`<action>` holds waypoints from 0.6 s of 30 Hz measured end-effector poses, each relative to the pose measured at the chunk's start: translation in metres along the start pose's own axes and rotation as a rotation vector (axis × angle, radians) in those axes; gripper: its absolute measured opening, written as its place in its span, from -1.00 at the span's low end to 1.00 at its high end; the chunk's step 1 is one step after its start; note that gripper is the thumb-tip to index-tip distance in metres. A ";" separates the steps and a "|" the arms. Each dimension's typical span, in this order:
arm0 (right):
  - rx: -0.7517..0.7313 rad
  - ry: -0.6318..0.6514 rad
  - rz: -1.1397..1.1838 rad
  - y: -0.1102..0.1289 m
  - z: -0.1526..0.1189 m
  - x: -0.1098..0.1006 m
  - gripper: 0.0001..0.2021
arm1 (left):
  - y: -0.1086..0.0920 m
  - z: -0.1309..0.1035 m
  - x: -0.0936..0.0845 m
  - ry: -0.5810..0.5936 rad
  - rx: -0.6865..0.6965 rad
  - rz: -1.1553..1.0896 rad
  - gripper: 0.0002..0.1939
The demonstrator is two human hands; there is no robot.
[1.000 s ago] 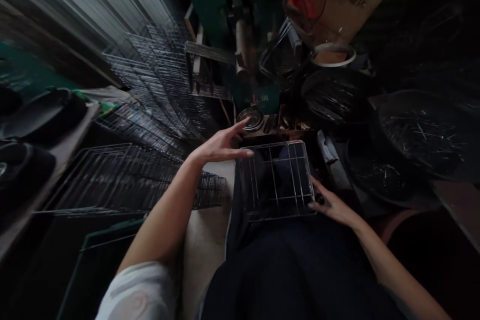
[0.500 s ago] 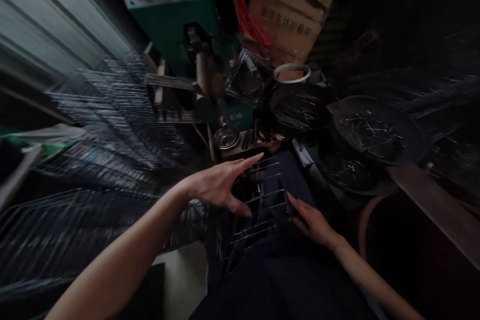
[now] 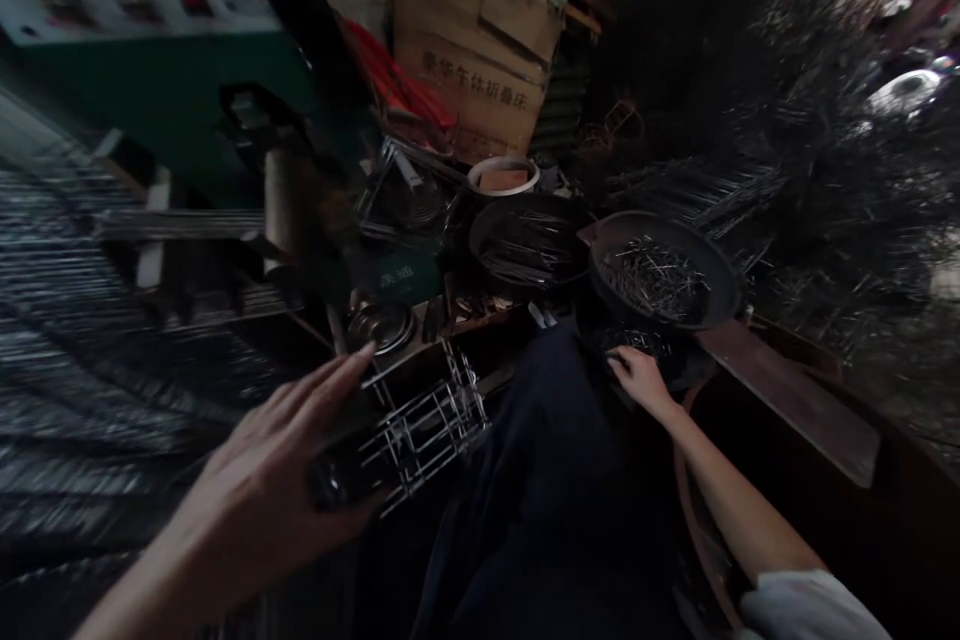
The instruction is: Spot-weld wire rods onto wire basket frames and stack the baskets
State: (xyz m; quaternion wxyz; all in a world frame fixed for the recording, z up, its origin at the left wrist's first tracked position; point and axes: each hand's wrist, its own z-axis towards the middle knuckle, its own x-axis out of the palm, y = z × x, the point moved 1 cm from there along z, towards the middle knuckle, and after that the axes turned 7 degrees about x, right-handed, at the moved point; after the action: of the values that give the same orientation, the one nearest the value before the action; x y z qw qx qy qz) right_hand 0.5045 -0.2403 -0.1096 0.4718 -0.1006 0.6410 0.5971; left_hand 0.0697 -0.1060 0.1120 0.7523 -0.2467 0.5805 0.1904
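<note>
My left hand spans the left end of a small wire rack, its fingertips at the upper edge and its thumb at the lower edge. The rack is tilted, left of my dark-clothed leg. Further right, my right hand is at the lower dark pan, its fingers pinched together; what they hold is too small to make out. Just above it sits another pan heaped with short metal wires.
A green machine with a red light stands at back left, its metal arm over stacked round dishes. Wire racks pile at left. Behind are a cardboard box and a pan of longer rods. A rusty bar juts out right.
The view has turned to the right. My right hand has let go of the wire rack and moved to the lower pan. The rack is now left of my leg, between my left fingers and thumb.
</note>
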 end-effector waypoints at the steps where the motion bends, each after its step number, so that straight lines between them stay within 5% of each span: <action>1: 0.006 -0.014 -0.012 -0.007 0.010 -0.007 -0.78 | 0.007 0.006 0.015 0.040 0.006 -0.035 0.01; 5: 0.155 -0.122 -0.131 -0.028 0.067 -0.045 -0.68 | 0.024 0.030 0.070 0.146 0.064 -0.155 0.07; 9: 0.444 -0.061 -0.321 -0.060 0.147 -0.073 -0.68 | 0.022 0.047 0.095 0.150 0.084 -0.181 0.07; 13: 0.663 0.200 -0.459 -0.082 0.207 -0.054 -0.70 | 0.022 0.053 0.101 0.106 0.109 -0.182 0.05; 18: 0.724 0.422 -0.541 -0.084 0.230 -0.015 -0.76 | 0.028 0.049 0.109 0.106 0.113 -0.116 -0.01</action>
State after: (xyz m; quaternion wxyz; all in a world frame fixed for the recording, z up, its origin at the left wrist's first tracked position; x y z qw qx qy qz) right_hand 0.6821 -0.0710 -0.1184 0.4743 -0.2115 0.8396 0.1590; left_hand 0.1196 -0.0542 0.0124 0.7429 -0.2467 0.6142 0.1001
